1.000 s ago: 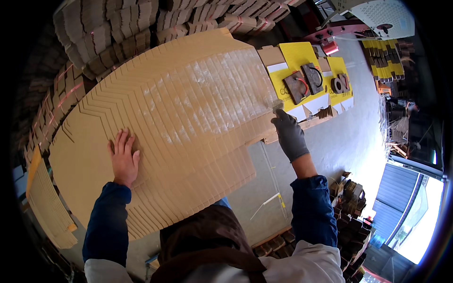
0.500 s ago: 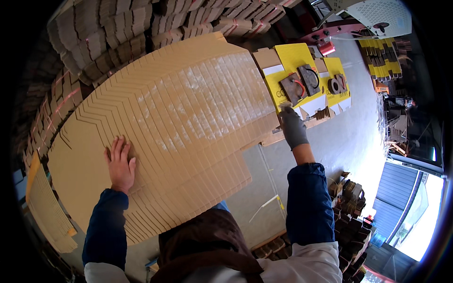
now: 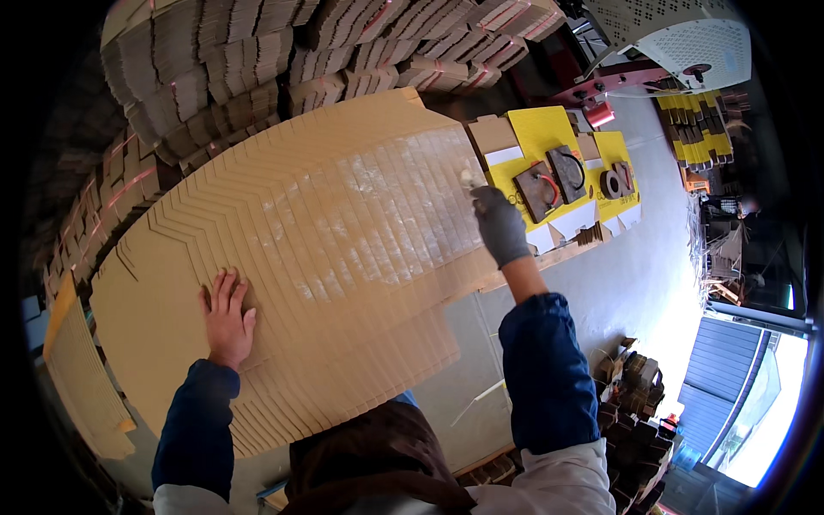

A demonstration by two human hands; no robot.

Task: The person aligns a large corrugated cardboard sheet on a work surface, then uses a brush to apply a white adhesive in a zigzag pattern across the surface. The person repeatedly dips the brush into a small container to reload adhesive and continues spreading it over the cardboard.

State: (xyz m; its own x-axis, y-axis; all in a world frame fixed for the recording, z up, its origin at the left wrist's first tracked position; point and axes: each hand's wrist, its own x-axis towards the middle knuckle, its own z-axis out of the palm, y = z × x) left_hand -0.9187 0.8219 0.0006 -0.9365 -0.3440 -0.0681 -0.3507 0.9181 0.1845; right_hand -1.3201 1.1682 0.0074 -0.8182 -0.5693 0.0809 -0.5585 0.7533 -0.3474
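Note:
A wide row of overlapping brown cardboard sheets (image 3: 343, 330) is fanned out in front of me, their edges stepping from left to right. White, wet-looking smears cross the strips over the far middle and right. My bare left hand (image 3: 228, 319) lies flat on the sheets at the left, fingers slightly spread. At the right end of the fan, my right hand (image 3: 501, 227), in a dark grey glove, is closed round a small brush (image 3: 469, 178). Its pale head is blurred and close to the smeared strips; the grip is mostly hidden by the glove.
Just right of the fan lie yellow printed cardboard pieces (image 3: 542, 129), weighted by dark metal blocks with a red handle (image 3: 538, 190) and a black handle (image 3: 567, 173). Bundled cardboard stacks (image 3: 249, 64) rise behind. A perforated machine cover (image 3: 695, 56) stands far right.
My right hand has moved left with the brush, from beside the yellow pieces to over the fan's right end. My left hand stays flat on the sheets. The whole view has shifted slightly.

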